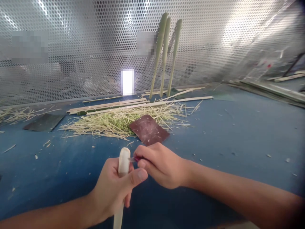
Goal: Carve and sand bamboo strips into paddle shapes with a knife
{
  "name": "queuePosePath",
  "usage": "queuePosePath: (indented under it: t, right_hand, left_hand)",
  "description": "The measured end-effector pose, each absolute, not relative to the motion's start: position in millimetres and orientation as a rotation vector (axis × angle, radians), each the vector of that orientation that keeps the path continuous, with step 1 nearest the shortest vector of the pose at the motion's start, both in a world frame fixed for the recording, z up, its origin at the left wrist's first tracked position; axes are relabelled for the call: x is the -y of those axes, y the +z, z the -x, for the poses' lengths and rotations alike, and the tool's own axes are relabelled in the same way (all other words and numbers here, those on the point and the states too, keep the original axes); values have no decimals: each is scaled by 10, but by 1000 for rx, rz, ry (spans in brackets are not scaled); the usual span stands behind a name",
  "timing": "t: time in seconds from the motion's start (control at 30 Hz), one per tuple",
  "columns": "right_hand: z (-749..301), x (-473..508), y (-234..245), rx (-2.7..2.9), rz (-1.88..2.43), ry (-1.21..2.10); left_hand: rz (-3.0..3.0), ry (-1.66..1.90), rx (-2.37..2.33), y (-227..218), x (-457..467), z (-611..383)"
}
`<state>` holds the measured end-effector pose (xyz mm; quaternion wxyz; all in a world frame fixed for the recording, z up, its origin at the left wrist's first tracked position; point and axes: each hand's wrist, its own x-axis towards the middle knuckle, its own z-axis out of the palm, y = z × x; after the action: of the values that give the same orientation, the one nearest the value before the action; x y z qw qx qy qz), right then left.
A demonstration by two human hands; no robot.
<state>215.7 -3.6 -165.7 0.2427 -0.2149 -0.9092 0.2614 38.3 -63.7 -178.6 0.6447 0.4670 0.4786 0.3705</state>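
My left hand (116, 184) is wrapped round a pale bamboo piece (124, 160) with a rounded upper end, held upright; it looks like a spoon or spatula blank. Its lower end runs down past my palm to the bottom of the view. In my right hand (163, 167) is a small knife, its dark red handle (138, 158) mostly hidden by my fingers. The short knife blade (132, 159) meets the right edge of the bamboo near its top. My left thumb points toward my right fingers.
Behind my hands lie a brown sandpaper sheet (150, 130), a heap of shavings (105, 124) and long bamboo strips (114, 105). Three green bamboo pieces (164, 54) lean on the perforated metal screen (78, 47). A dark sheet (44, 122) lies left on the blue table (228, 133).
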Motion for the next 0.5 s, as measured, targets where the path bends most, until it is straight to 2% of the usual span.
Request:
queuePosePath:
  t: [0.33,0.5]
  right_hand:
    - [-2077,74,-1664,2450,610,533]
    - [-2066,33,-1473,2492,614,540]
  left_hand:
    - [-1051,947,-1000,-1765,681,-361]
    - [-1112,910,-1005,-1761,681,-323]
